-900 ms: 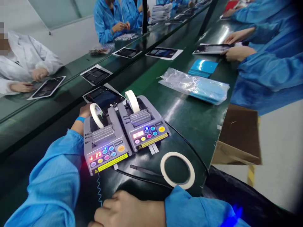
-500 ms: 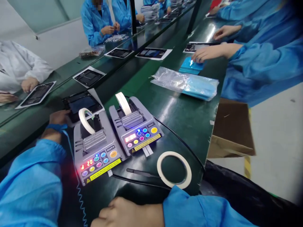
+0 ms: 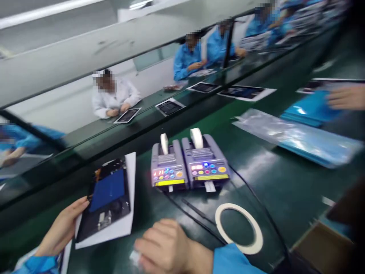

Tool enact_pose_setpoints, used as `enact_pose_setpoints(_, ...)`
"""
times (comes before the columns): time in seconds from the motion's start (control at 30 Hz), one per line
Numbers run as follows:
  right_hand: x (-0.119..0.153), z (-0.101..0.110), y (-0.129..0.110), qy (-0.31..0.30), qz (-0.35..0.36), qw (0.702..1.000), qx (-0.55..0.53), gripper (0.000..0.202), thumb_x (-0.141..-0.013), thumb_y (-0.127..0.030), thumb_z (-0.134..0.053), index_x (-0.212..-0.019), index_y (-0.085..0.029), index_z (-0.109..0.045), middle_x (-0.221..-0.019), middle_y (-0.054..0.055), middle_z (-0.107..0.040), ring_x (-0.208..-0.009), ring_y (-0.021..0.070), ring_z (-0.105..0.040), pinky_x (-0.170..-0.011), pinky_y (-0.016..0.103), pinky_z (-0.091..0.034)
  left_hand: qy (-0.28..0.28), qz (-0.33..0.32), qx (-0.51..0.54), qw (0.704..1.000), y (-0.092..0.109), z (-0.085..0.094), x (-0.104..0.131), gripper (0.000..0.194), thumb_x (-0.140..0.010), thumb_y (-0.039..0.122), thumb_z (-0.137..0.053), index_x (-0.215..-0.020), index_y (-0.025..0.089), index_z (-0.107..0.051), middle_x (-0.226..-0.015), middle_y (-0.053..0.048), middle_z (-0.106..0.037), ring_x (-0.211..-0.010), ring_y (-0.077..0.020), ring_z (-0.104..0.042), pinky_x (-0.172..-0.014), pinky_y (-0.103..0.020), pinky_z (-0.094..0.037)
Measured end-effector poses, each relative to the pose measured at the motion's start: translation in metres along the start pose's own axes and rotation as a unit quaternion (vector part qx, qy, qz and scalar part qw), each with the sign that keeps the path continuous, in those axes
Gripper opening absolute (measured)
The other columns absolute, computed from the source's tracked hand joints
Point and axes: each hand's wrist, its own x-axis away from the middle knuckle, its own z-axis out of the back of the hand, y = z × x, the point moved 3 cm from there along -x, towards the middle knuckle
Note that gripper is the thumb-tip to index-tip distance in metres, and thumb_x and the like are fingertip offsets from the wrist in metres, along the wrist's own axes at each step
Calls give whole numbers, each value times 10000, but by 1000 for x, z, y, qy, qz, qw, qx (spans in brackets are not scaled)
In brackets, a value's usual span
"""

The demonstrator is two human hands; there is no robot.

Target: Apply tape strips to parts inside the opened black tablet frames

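Note:
My left hand (image 3: 64, 224) is closed on the left edge of an opened black tablet (image 3: 110, 190) with a blue panel inside. The tablet lies over a white sheet (image 3: 129, 213) and is tilted. Closed with its knuckles up, my right hand (image 3: 165, 243) is at the bottom middle. A small whitish piece (image 3: 134, 257), blurred, shows at its fingertips; its kind I cannot make out. Beyond that hand stand two grey tape dispensers, the left one (image 3: 168, 167) and the right one (image 3: 205, 161), each with a white strip sticking out in front.
A roll of cream tape (image 3: 258, 238), dark tweezers (image 3: 196, 208) and black cables (image 3: 262, 201) lie right of my right hand. Blue packs in a clear bag (image 3: 308, 140) are farther right, near a co-worker's hand (image 3: 348, 97). More tablets (image 3: 169, 106) line the glass partition; people sit beyond.
The view has swung left. My left hand has brought the tablet from behind the dispensers to their left, closer to me. My right hand now shows a whitish piece at its fingertips.

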Motion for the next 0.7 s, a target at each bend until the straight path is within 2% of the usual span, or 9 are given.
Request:
enact_pose_setpoints(0.07, 3, 5, -4, -34, -4, 999, -39, 336, -978, -324, -311, -840, -198, -591, -638, -26, -592, -534, 118, -484, -487, 305, -320, -43, 82, 66, 994, -52, 13, 43, 520, -502, 466, -868, -899, 207, -654, -900, -9, -743, -856, -249, -694, -779, -338, -560)
enact_pose_setpoints(0.13, 9, 3, -4, -82, -25, 994, -65, 272, -978, -299, -376, -921, -180, -613, -749, 3, -664, -645, 123, -570, -570, 294, -398, -65, 76, 62, 993, -87, 15, 81, 511, -623, 490, -808, -997, 190, -631, -927, -38, -738, -879, -229, -694, -806, -321, -548)
enact_pose_setpoints(0.23, 22, -9, -3, -168, -50, 980, -90, 179, -954, -264, -491, -993, -158, -630, -879, 42, -701, -796, 147, -621, -689, 287, -463, -81, 19, -7, 997, -119, 13, 116, 512, -718, 538, -692, -1048, 155, -608, -838, -61, -723, -802, -223, -692, -745, -325, -546)
enact_pose_setpoints(0.33, 37, -22, -6, -257, -58, 961, -87, 208, -954, -291, -511, -1061, -163, -635, -987, 64, -706, -907, 175, -628, -778, 309, -499, -76, 6, -49, 996, -146, 13, 133, 509, -723, 515, -673, -1066, 143, -614, -763, -36, -686, -738, -209, -663, -697, -314, -525)
enact_pose_setpoints(0.4, 45, -28, -9, -308, -52, 947, -73, 252, -956, -320, -509, -1117, -167, -629, -1061, 76, -698, -978, 192, -622, -827, 334, -512, -66, -15, -84, 994, -159, 14, 140, 485, -770, 480, -627, -1112, 136, -612, -716, -12, -644, -694, -189, -632, -668, -298, -499)
enact_pose_setpoints(0.5, 54, -33, -12, -363, -35, 930, -51, 310, -950, -349, -515, -1172, -159, -616, -1147, 89, -676, -1054, 223, -606, -873, 377, -520, -61, -58, -146, 986, -168, 15, 146, 410, -833, 392, -535, -1149, 142, -612, -673, 16, -583, -608, -157, -569, -611, -275, -447)
enact_pose_setpoints(0.6, 60, -36, -16, -388, -35, 920, -37, 332, -951, -361, -503, -1183, -153, -618, -1185, 102, -660, -1069, 241, -603, -878, 406, -525, -76, -95, -219, 968, -169, 16, 146, 343, -841, 280, -492, -1139, 170, -621, -600, 44, -520, -544, -146, -514, -579, -265, -401)
enact_pose_setpoints(0.7, 64, -37, -23, -398, -42, 916, -23, 332, -959, -364, -479, -1171, -152, -624, -1183, 109, -657, -1051, 240, -610, -850, 401, -537, -104, -125, -291, 943, -167, 21, 140, 332, -845, 216, -469, -1146, 187, -607, -569, 53, -492, -541, -156, -519, -584, -266, -401)
